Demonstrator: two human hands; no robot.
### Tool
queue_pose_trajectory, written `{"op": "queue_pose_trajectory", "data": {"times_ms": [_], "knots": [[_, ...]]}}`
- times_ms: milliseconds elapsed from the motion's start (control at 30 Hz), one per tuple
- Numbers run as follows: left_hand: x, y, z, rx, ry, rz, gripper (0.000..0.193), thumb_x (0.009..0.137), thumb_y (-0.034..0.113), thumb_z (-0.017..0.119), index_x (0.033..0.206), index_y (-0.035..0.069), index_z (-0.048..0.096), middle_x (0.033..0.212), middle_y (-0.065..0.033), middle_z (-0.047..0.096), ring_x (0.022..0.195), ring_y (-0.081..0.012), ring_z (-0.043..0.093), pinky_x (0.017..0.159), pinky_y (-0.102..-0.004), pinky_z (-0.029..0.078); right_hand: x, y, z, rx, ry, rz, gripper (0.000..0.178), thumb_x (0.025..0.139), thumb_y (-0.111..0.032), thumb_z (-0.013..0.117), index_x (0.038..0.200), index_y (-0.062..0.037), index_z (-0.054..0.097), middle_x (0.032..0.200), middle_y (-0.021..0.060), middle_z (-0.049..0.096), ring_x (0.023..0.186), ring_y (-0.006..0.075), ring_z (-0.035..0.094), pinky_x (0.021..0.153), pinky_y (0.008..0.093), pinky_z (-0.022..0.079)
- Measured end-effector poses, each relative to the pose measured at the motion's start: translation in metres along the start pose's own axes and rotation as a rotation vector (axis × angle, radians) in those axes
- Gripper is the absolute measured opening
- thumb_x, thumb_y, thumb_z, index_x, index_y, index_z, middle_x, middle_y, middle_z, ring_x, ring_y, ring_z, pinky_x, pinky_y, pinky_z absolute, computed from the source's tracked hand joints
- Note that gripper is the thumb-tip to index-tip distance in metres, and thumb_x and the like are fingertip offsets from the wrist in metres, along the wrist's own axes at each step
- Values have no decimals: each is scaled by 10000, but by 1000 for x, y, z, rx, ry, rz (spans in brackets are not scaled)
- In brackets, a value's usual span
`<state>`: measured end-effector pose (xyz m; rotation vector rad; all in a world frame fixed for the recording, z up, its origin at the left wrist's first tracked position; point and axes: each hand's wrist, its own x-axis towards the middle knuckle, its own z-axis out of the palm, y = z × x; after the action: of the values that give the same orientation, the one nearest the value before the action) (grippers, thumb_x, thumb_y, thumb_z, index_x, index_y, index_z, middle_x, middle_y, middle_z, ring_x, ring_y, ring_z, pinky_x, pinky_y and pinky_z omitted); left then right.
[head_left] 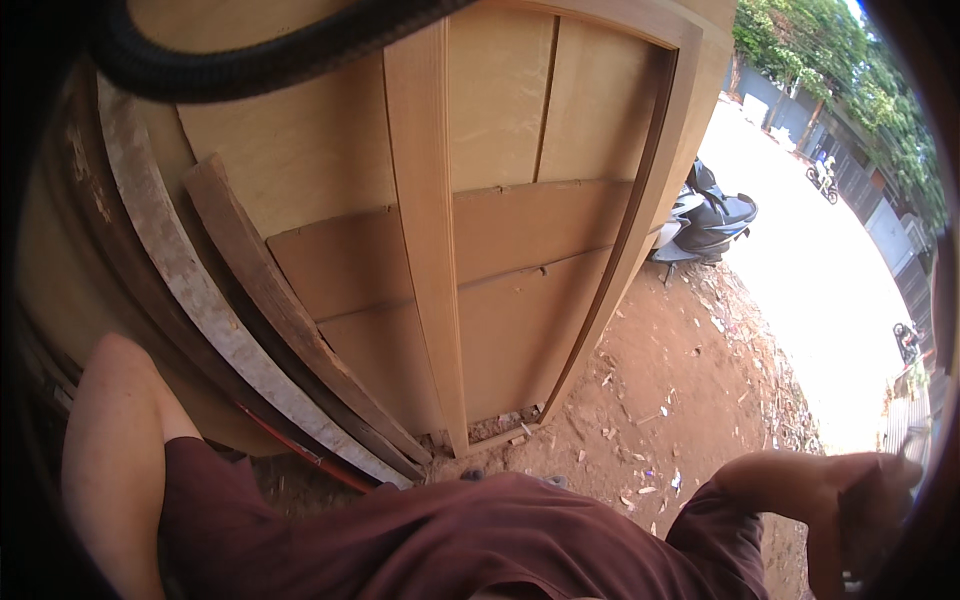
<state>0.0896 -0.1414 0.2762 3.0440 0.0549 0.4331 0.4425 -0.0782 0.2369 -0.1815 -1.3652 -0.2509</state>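
My left arm (115,450) is bent at the left rim, its elbow raised beside the leaning boards. The left hand lies outside the picture. At the lower right my right arm (785,480) reaches out from its maroon sleeve and bends near the rim. Blur and shadow there hide the right fingers, and I cannot make out anything held. In front of me a wooden door frame (425,230) leans upright against large plywood sheets (290,140). Neither arm visibly touches the wood.
Long planks, one whitish (165,220) and one brown (260,280), lean at the left. A black tube-like band (260,70) crosses the top. Reddish dirt ground (640,400) with scraps lies to the right. A parked scooter (705,220) stands behind the frame, beside a bright road (800,270).
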Motion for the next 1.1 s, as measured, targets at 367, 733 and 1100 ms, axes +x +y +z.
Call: {"op": "queue_pose_trajectory", "data": {"times_ms": [367,733,1100], "knots": [[-8,10,1,-65,16,15,501,1052,349,336,1362,11,538,1406,-235,573,1336,-434,534,1148,-626,176,-482,141,-148,-711,-984,1668,422,956,-422,699,1024,-12,771,731,103,723,605,199,687,563,388,553],[-16,-14,8,-148,25,34,491,1063,328,322,1361,6,540,1406,-233,577,1341,-431,536,1163,-624,140,-599,-10,-326,-930,-586,2534,471,1011,-405,576,1276,-30,684,1100,194,713,933,371,700,765,572,558],[-22,-55,16,-194,54,79,481,1073,307,308,1361,0,542,1407,-231,580,1346,-428,538,1177,-622,105,-588,-12,-284,-746,-454,2574,490,1008,-363,608,1324,11,628,1336,250,598,1190,417,593,915,676,502]]}}
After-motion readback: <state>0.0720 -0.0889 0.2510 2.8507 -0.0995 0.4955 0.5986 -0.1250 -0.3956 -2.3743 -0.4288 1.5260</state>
